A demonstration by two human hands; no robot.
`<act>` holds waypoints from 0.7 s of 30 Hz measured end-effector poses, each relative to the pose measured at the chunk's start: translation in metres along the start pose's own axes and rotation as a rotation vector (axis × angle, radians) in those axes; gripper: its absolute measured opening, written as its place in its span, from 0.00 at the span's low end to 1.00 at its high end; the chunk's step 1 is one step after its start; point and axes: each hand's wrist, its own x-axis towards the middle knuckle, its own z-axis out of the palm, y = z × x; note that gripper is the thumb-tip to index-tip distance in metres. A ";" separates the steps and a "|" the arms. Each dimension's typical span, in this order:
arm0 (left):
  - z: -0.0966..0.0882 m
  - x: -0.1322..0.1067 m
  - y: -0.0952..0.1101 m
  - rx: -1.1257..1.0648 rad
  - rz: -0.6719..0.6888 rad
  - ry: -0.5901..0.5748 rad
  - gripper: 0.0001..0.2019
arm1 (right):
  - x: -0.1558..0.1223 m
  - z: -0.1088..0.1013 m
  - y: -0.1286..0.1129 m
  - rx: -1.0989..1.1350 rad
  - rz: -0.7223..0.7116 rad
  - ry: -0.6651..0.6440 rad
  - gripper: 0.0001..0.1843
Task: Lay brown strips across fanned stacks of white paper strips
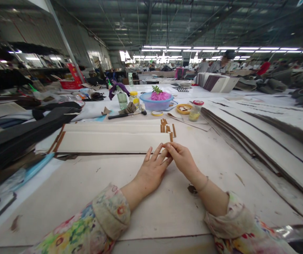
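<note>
A long white panel (111, 142) with brown edging at its ends lies across the worktable (88, 197), with more white panels stacked behind it. My left hand (151, 173) rests at its near right corner, fingers stretched and spread. My right hand (183, 159) meets the left fingertips at that same corner, its thumb and fingers pinched together. Whatever sits in the pinch is hidden. Several short brown strips (163, 126) lie on and beside the right ends of the panels, just beyond my hands.
Behind the panels stand a blue basin (156, 103), a yellow dish (184, 108), a red-lidded jar (195, 111), a tape roll (157, 113) and a black-handled brush (126, 114). Layered sheets (268, 134) lie at right, dark material (21, 130) at left. A person (221, 63) is farther back.
</note>
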 end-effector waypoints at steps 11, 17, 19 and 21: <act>-0.002 0.000 0.002 -0.064 -0.012 -0.004 0.30 | 0.002 -0.007 -0.003 0.134 0.130 -0.024 0.29; 0.003 0.001 0.001 -0.120 -0.017 0.007 0.31 | 0.004 -0.009 0.001 0.201 0.152 -0.093 0.32; 0.004 0.000 0.000 -0.145 -0.014 0.011 0.30 | 0.003 -0.007 -0.001 0.131 0.084 -0.054 0.27; 0.004 0.000 0.001 -0.181 -0.001 0.015 0.30 | 0.001 -0.005 -0.003 0.083 0.039 -0.002 0.24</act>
